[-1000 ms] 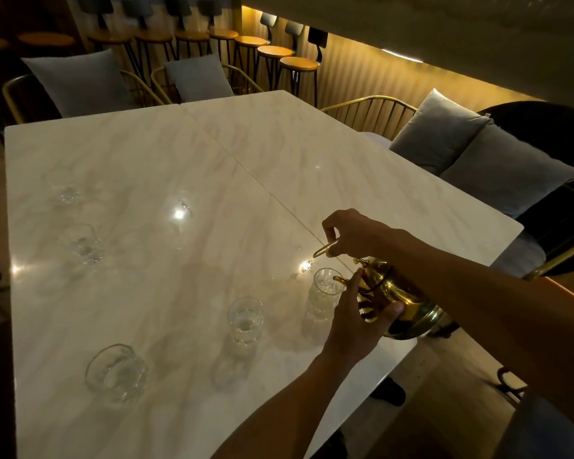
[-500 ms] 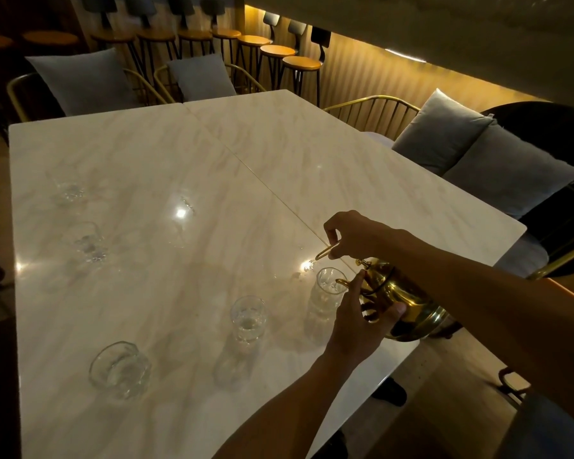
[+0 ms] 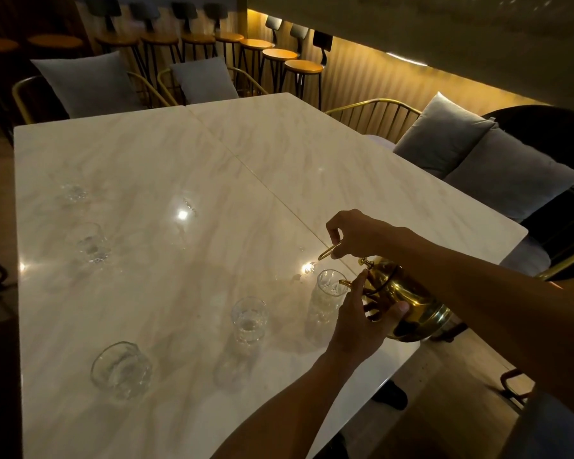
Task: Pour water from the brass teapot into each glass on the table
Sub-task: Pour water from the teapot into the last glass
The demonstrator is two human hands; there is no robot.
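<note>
While you scan the marble table (image 3: 146, 154) from left to right, note two faint clear glasses at the far left: one small glass (image 3: 74, 192) farther away and a second glass (image 3: 92, 244) nearer you. Their contents cannot be determined in the dim light. Next, locate the wide rounded glass (image 3: 121, 369) near the front edge; its facetted wall is transparent, and its fill level is unclear. To its right stands a stemless tumbler (image 3: 249, 321) with what appears to be clear water in its lower part. Right of that, a tall ribbed glass (image 3: 327, 296) stands just beside the seam between the two tabletop slabs.

Observe that the brass teapot (image 3: 408, 309) is tilted over the front right corner of the table, with its curved spout (image 3: 345, 283) at the rim of the tall ribbed glass. The pot is polished, round-bodied and reflective. Any stream of water is too fine to confirm.

Your left hand (image 3: 362, 319) is curled against the teapot's body and lid area, fingers touching the metal. Your right hand (image 3: 355, 231) is closed in a pinch on the thin brass handle loop (image 3: 328, 252) above the pot. Grey cushions (image 3: 444, 140) rest on wire chairs at the right.
</note>
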